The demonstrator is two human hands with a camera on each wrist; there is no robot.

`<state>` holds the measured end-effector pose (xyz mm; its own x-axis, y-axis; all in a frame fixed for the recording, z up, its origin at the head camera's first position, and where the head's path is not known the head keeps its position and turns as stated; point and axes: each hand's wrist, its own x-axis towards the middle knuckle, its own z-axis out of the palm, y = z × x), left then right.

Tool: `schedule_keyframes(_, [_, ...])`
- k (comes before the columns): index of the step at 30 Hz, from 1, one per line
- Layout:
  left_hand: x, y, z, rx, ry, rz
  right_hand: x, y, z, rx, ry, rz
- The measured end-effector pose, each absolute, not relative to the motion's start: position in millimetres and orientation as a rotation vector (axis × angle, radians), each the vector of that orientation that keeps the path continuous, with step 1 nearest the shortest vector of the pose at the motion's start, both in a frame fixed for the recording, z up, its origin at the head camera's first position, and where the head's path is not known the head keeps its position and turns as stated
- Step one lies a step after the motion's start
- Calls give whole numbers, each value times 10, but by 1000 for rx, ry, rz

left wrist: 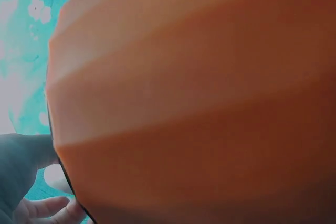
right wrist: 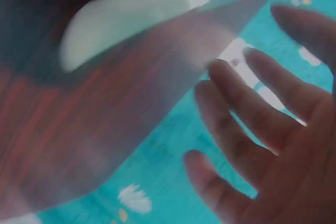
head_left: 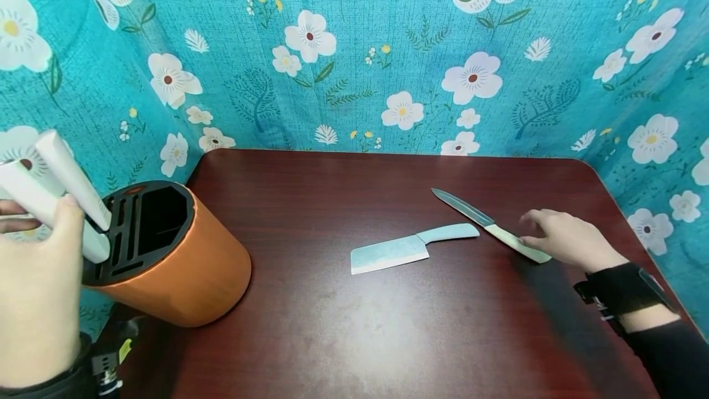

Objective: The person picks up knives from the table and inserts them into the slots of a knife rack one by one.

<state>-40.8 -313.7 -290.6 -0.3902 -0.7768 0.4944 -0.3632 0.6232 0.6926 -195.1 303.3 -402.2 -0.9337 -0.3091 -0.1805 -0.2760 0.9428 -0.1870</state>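
An orange knife block (head_left: pixel 183 257) with a black slotted top stands on the left side of the table. Two white handles rise from its slots. My left hand (head_left: pixel 41 288) grips the nearer handle (head_left: pixel 33 199), whose blade is hidden in the block; the other handle (head_left: pixel 72 177) leans beside it. In the left wrist view the block's wall (left wrist: pixel 184 103) hides most of the grip. On the right, a long knife (head_left: pixel 506 237) with a pale handle lies on the table. Just over that handle is my right hand (head_left: pixel 567 239), fingers spread and apart from it in the right wrist view.
A cleaver (head_left: pixel 390 254) with a pale blue handle lies flat near the table's middle, its handle end close to the long knife. The dark red-brown table (head_left: pixel 310 202) has rounded far corners. Blue flowered cloth (head_left: pixel 360 79) hangs behind and around it.
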Motion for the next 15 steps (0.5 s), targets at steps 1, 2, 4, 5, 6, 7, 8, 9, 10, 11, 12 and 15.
schedule_keyframes(1, [-403, -3126, -2903, 890, -2005, -604, -1948, 3087, -4049, -420, 2881, -199])
schedule_keyframes(2, [-400, -3113, -2904, 874, -2012, -598, -1942, 3133, -4078, -405, 2874, -175])
schedule_keyframes(4, [-382, -3072, -2891, 839, -2031, -581, -1926, 3204, -4144, -387, 2874, -148])
schedule_keyframes(5, [-373, -3051, -2874, 810, -2039, -561, -1918, 3228, -4178, -382, 2881, -143])
schedule_keyframes(6, [-363, -3021, -2864, 773, -2044, -534, -1912, 3250, -4210, -384, 2889, -143])
schedule_keyframes(7, [-355, -2984, -2848, 731, -2043, -500, -1905, 3269, -4242, -386, 2895, -149])
schedule_keyframes(8, [-357, -2930, -2830, 698, -2025, -481, -1895, 3284, -4271, -386, 2900, -161])
schedule_keyframes(9, [-378, -2861, -2815, 637, -1973, -467, -1883, 3299, -4299, -385, 2905, -168])
schedule_keyframes(10, [-401, -2780, -2808, 560, -1913, -454, -1871, 3311, -4324, -385, 2907, -172])
schedule_keyframes(11, [-440, -2682, -2807, 461, -1836, -448, -1859, 3321, -4349, -382, 2907, -181])
schedule_keyframes(12, [-479, -2579, -2819, 344, -1767, -445, -1846, 3330, -4371, -381, 2906, -188])
schedule_keyframes(15, [-601, -2252, -2912, -93, -1670, -458, -1817, 3346, -4422, -376, 2902, -200])
